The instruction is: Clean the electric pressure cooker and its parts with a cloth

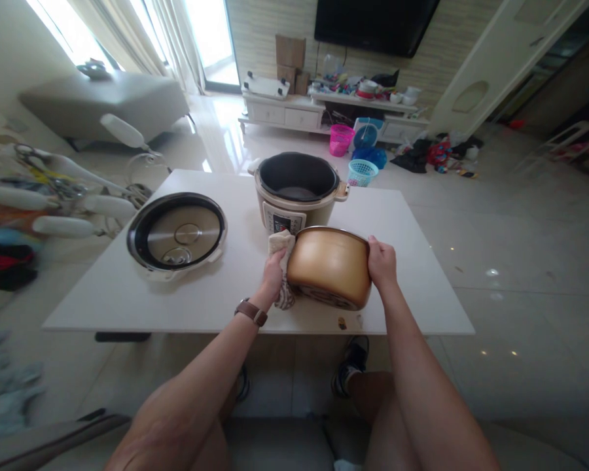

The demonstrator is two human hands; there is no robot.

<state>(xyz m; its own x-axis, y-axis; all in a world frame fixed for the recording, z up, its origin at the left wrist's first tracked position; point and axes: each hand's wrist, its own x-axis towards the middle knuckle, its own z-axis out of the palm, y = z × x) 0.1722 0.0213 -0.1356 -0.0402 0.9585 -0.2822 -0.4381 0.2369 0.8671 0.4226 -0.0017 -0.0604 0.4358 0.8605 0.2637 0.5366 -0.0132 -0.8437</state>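
A gold-coloured inner pot (330, 275) lies tilted on its side on the white table (407, 294), its base toward me. My left hand (273, 271) is closed on a light cloth (281, 245) and presses it against the pot's left side. A brown watch sits on that wrist. My right hand (381, 261) grips the pot's right rim. Just behind the pot stands the open cooker body (297, 190) with a dark inside. Its round lid (177, 234) lies upside down on the table to the left.
A drying rack with white bars (53, 206) stands left of the table. A grey sofa (103, 101) is at the back left. A white TV cabinet (319, 111) with clutter, pink and blue baskets (353, 154) and floor items lie behind. My knees are below the table's near edge.
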